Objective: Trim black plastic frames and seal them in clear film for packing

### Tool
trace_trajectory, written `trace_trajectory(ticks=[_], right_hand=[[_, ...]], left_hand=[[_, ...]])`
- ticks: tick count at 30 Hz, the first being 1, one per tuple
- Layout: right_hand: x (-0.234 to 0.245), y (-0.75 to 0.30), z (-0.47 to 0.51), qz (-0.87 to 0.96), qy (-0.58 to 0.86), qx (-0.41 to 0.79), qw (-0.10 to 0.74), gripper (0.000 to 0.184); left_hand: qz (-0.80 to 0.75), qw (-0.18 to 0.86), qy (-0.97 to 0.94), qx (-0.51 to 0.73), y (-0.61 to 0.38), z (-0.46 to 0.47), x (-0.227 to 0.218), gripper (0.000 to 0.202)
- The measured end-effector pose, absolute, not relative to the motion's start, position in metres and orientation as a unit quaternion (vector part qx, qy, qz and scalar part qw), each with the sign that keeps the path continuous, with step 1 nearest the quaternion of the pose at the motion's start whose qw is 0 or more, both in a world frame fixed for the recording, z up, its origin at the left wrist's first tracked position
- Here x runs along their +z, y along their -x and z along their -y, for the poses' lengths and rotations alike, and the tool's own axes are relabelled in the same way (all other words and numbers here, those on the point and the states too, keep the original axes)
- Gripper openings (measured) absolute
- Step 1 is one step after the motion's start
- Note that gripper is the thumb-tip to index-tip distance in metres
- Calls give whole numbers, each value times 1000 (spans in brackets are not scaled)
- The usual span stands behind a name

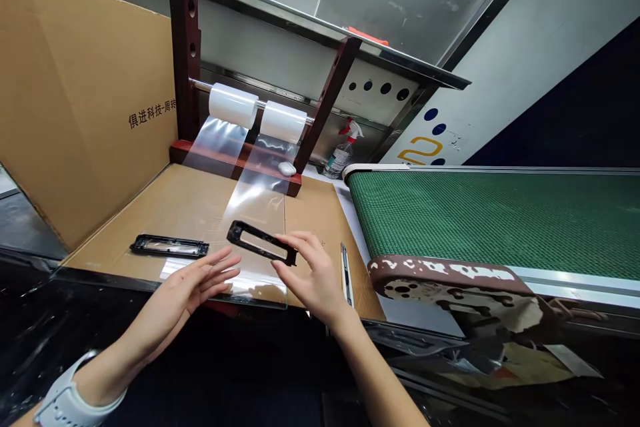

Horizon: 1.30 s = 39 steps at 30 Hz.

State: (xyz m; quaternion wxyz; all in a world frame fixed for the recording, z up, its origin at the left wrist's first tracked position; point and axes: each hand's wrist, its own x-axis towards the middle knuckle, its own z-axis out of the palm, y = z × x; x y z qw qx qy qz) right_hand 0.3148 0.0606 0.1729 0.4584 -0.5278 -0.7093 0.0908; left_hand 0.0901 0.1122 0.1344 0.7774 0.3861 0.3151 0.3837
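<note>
My right hand (314, 275) pinches the right end of a black rectangular plastic frame (260, 235), with a long open slot, and holds it tilted above the clear film. My left hand (200, 283) is open, fingers stretched out and slightly apart, just left of that frame and holding nothing. A second black plastic frame (169, 246) lies on the cardboard beyond my left fingers. Clear plastic film (255, 203) runs down from a roll (283, 121) and stretches across the cardboard below both hands.
Another film roll (233, 105) shares the rod on a dark red stand (184, 67). A utility knife (346, 273) lies right of my right hand. The green conveyor belt (490, 220) borders the right side; a spray bottle (341, 152) stands behind. A cardboard panel (85, 93) rises at left.
</note>
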Motion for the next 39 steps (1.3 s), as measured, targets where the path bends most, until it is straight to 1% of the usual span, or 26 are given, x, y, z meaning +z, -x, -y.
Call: trace_trajectory(ticks=[2,5,7,10,24,33,39], right_hand=[[174,-315,-60,722,535,70,433,31],[171,-312,-61,745,533,71,396,33],[169,-310,-62,755,529,72,382,33],[169,-307,-63,760,531,73,367,32],[167,-306,-66,762,544,100,336,32],[165,-304,-70,767,534,93,342,32],[166,-300,-72,765,542,92,336,31]], left_hand=[[-324,780,-375,383,-89,-111,136,32],[-336,774,-367,391,-89,-109,137,26],[-339,770,-374,389,-89,-108,137,23],[-337,772,-385,377,-88,-107,137,24],[-341,785,-379,352,-85,-107,139,27],[-305,801,-371,357,-86,-103,139,30],[-305,805,-380,339,-101,-93,138,32]])
